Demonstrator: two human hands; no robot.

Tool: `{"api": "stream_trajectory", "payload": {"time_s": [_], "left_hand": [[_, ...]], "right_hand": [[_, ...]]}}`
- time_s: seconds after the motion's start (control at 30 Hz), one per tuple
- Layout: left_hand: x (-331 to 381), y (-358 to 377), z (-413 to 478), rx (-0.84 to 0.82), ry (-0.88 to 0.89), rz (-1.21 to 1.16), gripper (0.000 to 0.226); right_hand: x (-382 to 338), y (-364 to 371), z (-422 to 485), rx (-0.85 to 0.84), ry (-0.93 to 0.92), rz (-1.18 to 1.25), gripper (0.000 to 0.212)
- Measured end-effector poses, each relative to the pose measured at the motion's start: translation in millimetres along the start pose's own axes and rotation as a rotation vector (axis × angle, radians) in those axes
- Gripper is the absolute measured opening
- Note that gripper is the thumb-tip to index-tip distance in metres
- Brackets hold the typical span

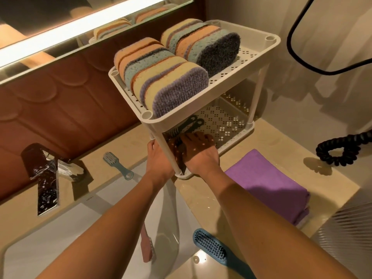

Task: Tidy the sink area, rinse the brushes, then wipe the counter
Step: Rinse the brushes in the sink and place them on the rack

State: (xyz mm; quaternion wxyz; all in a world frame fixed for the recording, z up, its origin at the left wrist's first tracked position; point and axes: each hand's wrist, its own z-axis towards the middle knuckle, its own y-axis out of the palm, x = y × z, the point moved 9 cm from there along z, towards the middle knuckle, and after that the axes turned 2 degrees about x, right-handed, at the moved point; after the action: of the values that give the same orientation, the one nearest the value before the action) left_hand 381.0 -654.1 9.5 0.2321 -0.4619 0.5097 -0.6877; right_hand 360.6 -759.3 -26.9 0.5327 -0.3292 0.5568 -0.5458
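The rack [251,55] is made of matt, off-white plastic, its shelves perforated. The sponges [161,81] are seen to be porous foam, each faced with a rough, knitted-looking scouring layer. A glossy, polished, stone-like finish is shown by the tabletop [261,137]. The purple cloth [267,184] is soft and matt. The tap [47,186] is shiny metal, wrapped in crinkled clear film. The sink [116,186] is smooth, white and glazed.
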Motion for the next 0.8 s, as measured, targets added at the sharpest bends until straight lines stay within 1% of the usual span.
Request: {"api": "stream_trajectory", "payload": {"time_s": [0.1, 0.13, 0.27, 0.33, 0.43, 0.6, 0.73, 0.8], "left_hand": [[-1.4, 0.5, 2.5, 0.042, 0.012, 0.032, 0.039], [-2.4, 1.4, 3.5, 0.055, 0.022, 0.048, 0.041], [-1.3, -1.9, 3.2, 0.085, 0.019, 0.022, 0.063], [-1.2, 2.4, 3.5, 0.055, 0.033, 0.125, 0.072], [-4.7, 5.4, 3.5, 0.012, 0.016, 0.229, 0.076], [-6.7, 5.7, 3.5, 0.017, 0.002, 0.243, 0.06], [-11.7, 11.0, 5.0, -0.003, -0.009, 0.205, 0.059], [-12.3, 12.4, 5.2, -0.01, -0.013, 0.195, 0.055]], "right_hand": [[0.0, 1.7, 1.9, -0.003, 0.0, -0.018, 0.053], [-0.1, 3.3, 2.5, -0.012, 0.002, -0.017, 0.054], [-0.3, 8.2, 4.4, -0.025, 0.0, -0.014, 0.057], [0.2, 10.3, 5.1, -0.034, -0.002, -0.012, 0.058], [0.3, 12.7, 6.5, -0.044, -0.004, 0.001, 0.059], [1.4, 19.4, 7.6, -0.087, -0.012, 0.012, 0.068], [-0.1, 18.4, 6.2, -0.082, -0.03, 0.002, 0.069], [-0.6, 19.1, 6.1, -0.086, -0.039, -0.005, 0.069]]}}
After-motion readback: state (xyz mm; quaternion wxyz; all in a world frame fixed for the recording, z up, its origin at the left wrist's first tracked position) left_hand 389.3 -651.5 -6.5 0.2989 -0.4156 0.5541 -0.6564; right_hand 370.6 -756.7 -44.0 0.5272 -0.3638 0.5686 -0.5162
